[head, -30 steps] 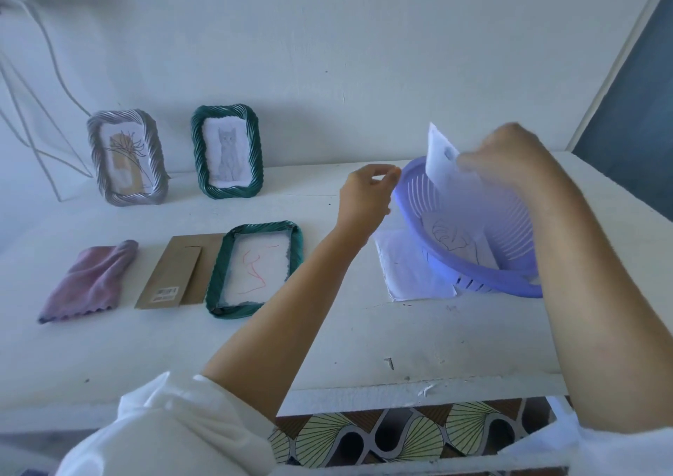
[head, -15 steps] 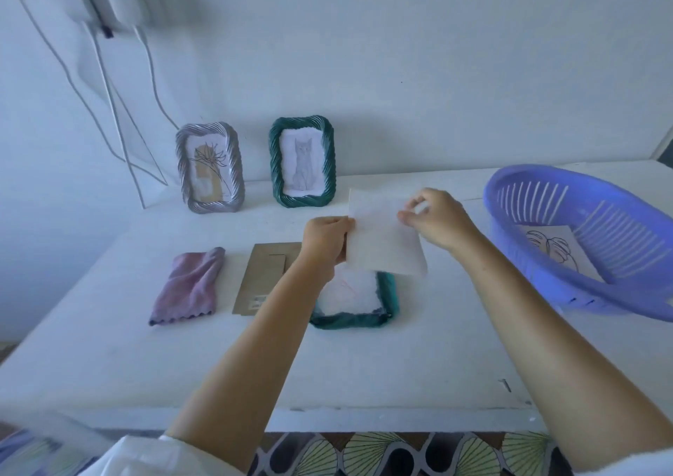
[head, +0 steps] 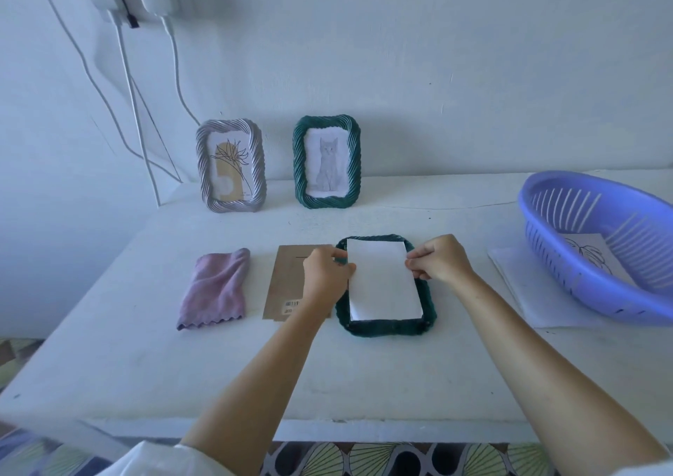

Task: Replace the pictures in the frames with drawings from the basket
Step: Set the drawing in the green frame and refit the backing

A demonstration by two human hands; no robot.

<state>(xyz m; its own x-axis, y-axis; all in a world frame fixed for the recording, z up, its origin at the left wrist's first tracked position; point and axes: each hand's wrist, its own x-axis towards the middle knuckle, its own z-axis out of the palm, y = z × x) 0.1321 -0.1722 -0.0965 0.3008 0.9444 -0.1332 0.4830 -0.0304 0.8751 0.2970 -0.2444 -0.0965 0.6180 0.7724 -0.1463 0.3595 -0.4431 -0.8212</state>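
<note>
A dark green frame (head: 386,326) lies face down on the white table (head: 364,373). A white sheet of paper (head: 382,286), blank side up, lies in its opening. My left hand (head: 326,275) pinches the sheet's left edge and my right hand (head: 439,258) pinches its right edge. The frame's brown backing board (head: 287,275) lies just to the left, partly under my left hand. A purple basket (head: 568,257) at the right holds a leaf drawing (head: 590,257).
Two frames lean on the wall: a silver one (head: 230,165) with a flower picture and a green one (head: 327,162) with a cat drawing. A pink cloth (head: 215,288) lies left of the backing board. White paper (head: 528,289) lies under the basket. Cables (head: 131,85) hang at the left.
My right hand lifted a sheet out of the basket, both hands carried it left over the lying frame, and it now lies lowered into the frame's opening.
</note>
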